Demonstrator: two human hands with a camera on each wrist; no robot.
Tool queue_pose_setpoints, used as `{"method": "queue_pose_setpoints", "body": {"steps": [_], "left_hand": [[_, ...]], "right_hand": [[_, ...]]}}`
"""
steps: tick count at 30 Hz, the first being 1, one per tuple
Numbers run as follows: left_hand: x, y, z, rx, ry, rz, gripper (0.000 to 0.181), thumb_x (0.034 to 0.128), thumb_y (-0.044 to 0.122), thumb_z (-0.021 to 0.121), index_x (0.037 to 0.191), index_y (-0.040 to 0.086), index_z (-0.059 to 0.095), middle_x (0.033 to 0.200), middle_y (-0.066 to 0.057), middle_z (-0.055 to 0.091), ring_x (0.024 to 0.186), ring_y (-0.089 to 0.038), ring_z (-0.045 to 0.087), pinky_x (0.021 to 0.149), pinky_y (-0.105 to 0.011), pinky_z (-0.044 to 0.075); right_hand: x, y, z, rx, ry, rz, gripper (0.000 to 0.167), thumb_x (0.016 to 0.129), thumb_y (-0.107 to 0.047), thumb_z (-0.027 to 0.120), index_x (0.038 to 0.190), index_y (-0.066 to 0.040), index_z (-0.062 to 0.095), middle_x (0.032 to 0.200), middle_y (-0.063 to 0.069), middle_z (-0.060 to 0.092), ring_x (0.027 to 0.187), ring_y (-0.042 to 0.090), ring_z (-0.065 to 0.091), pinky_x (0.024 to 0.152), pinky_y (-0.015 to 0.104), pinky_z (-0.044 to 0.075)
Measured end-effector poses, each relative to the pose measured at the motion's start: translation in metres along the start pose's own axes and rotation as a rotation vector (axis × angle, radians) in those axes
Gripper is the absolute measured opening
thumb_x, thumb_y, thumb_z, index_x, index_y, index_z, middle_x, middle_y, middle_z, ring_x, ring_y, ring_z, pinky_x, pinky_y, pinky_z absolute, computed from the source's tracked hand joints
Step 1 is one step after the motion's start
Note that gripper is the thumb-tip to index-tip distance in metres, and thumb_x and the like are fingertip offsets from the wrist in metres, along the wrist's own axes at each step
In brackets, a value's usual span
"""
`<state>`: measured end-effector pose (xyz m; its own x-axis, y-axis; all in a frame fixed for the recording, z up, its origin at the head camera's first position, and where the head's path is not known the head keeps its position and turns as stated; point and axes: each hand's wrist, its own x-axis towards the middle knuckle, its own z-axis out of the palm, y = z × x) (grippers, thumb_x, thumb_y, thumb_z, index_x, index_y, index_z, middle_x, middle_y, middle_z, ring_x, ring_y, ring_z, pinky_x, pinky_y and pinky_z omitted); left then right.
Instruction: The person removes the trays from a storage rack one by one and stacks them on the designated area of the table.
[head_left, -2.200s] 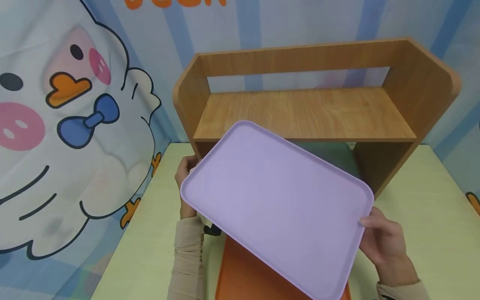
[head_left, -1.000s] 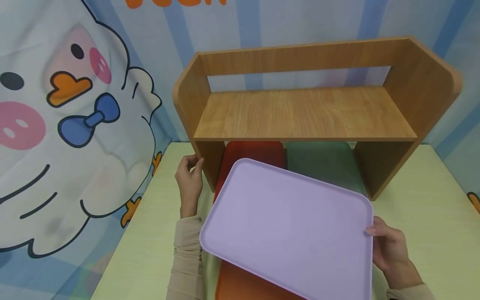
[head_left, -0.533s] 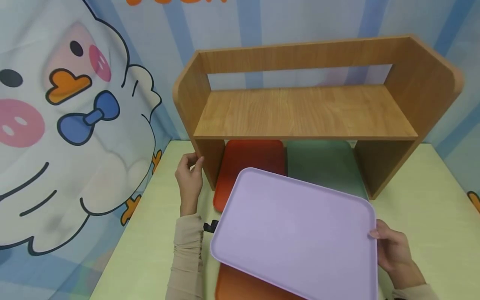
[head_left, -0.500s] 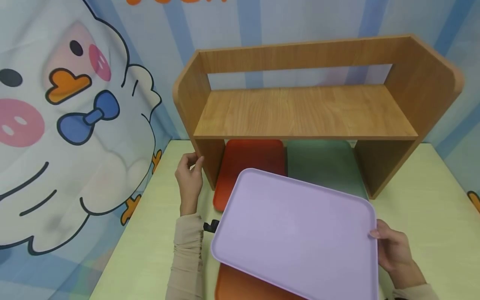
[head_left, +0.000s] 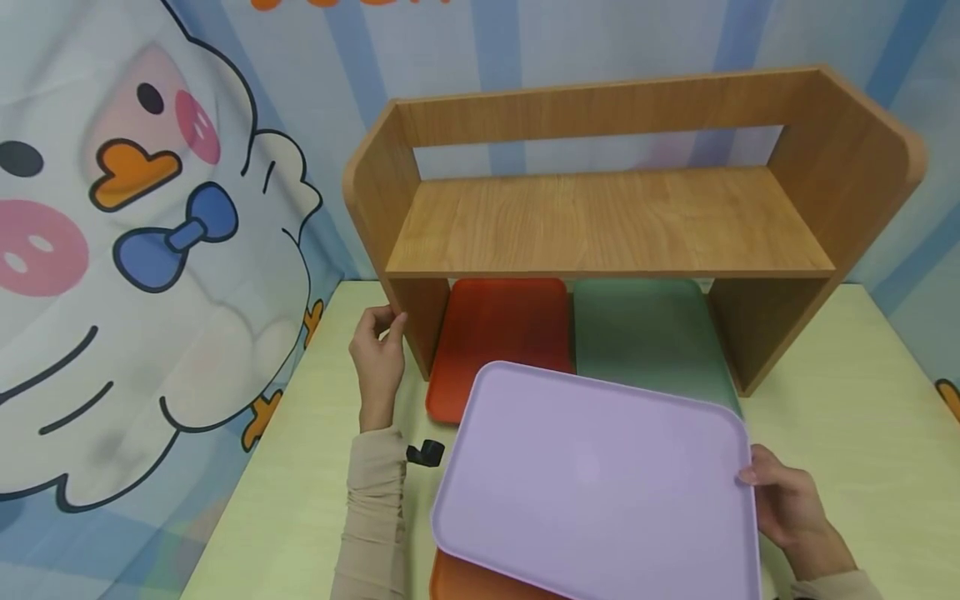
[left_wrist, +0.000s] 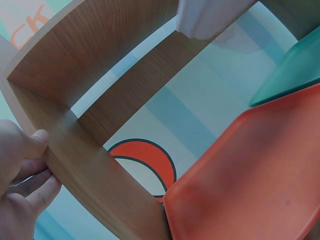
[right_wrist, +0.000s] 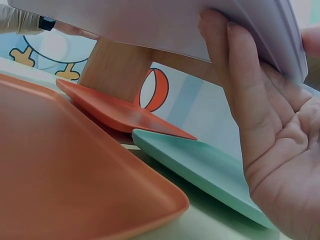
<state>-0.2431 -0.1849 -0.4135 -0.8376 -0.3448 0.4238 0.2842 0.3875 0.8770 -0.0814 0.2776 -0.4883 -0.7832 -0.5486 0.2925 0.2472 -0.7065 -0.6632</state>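
Purple tray (head_left: 596, 483) was gripped by right hand (head_left: 787, 508), shelf (head_left: 611, 221) pinched by left hand (head_left: 378, 362); level hold was judged needed above orange tray (head_left: 480, 579) between hands.

The left wrist view shows two capital letters that can be read, a C (left_wrist: 21, 36) and a K (left_wrist: 38, 17), printed in orange on the striped cloth backdrop (head_left: 600, 42). They run one after the other on a slant, climbing toward the right, in the upper left corner of that view. In the head view, a row of orange lettering (head_left: 380, 2) on the backdrop is cut by the top edge; only the bottoms show, too little to read.
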Motion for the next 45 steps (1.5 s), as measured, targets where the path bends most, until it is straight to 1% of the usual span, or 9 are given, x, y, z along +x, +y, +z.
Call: {"method": "queue_pose_setpoints", "body": {"steps": [5,11,15,25,28,39,45], "left_hand": [[-0.001,-0.001,0.000,0.013,-0.001,0.004,0.019,0.0914,0.013,0.064,0.104,-0.001,0.061,0.100,-0.017,0.064,0.099,-0.026,0.064,0.088,-0.041,0.055],[-0.002,-0.002,0.000,0.009,0.000,0.002,0.020,0.0912,0.012,0.064,0.104,-0.003,0.061,0.100,-0.018,0.064,0.099,-0.028,0.064,0.088,-0.043,0.055],[-0.003,-0.003,0.001,0.017,-0.002,-0.005,0.020,0.0915,0.013,0.064,0.105,-0.002,0.061,0.101,-0.017,0.064,0.100,-0.027,0.064,0.088,-0.041,0.055],[-0.004,-0.001,0.002,0.026,0.005,-0.025,0.020,0.0920,0.013,0.063,0.106,-0.001,0.061,0.103,-0.016,0.064,0.101,-0.026,0.063,0.090,-0.040,0.055],[-0.005,-0.001,0.002,0.030,0.005,-0.023,0.019,0.0922,0.013,0.063,0.106,-0.001,0.061,0.103,-0.016,0.064,0.101,-0.025,0.063,0.090,-0.039,0.055],[-0.004,0.001,0.003,0.012,-0.002,-0.022,0.019,0.0920,0.012,0.063,0.105,-0.001,0.061,0.103,-0.016,0.064,0.102,-0.026,0.063,0.090,-0.039,0.055],[-0.004,0.001,0.003,0.001,-0.004,-0.015,0.019,0.0919,0.013,0.063,0.105,-0.001,0.061,0.104,-0.016,0.064,0.101,-0.024,0.063,0.089,-0.037,0.055]], "right_hand": [[-0.001,0.003,-0.005,-0.017,-0.043,0.032,0.064,0.078,0.013,0.009,0.102,-0.004,0.065,0.101,0.009,0.071,0.093,0.019,0.068,0.081,0.032,0.057],[-0.001,0.011,-0.006,-0.056,-0.012,0.055,0.067,0.077,0.015,0.009,0.101,-0.006,0.068,0.099,0.007,0.072,0.092,0.017,0.068,0.080,0.030,0.056],[-0.001,0.016,-0.008,-0.077,-0.012,0.068,0.070,0.077,0.017,0.007,0.102,-0.007,0.068,0.100,0.005,0.072,0.092,0.016,0.067,0.080,0.029,0.056],[-0.007,0.028,-0.015,-0.180,0.078,0.120,0.070,0.081,0.016,0.010,0.106,-0.017,0.066,0.101,-0.004,0.067,0.092,0.009,0.064,0.080,0.025,0.054],[-0.006,0.031,-0.015,-0.193,0.085,0.131,0.069,0.081,0.016,0.011,0.105,-0.018,0.066,0.100,-0.005,0.068,0.091,0.008,0.064,0.079,0.025,0.054],[-0.003,0.036,-0.017,-0.208,0.078,0.155,0.067,0.082,0.015,0.013,0.103,-0.019,0.067,0.098,-0.006,0.069,0.090,0.008,0.065,0.079,0.024,0.054],[-0.001,0.039,-0.017,-0.137,0.065,0.152,0.068,0.082,0.016,0.012,0.102,-0.015,0.068,0.098,-0.003,0.070,0.089,0.009,0.065,0.079,0.024,0.054]]}}
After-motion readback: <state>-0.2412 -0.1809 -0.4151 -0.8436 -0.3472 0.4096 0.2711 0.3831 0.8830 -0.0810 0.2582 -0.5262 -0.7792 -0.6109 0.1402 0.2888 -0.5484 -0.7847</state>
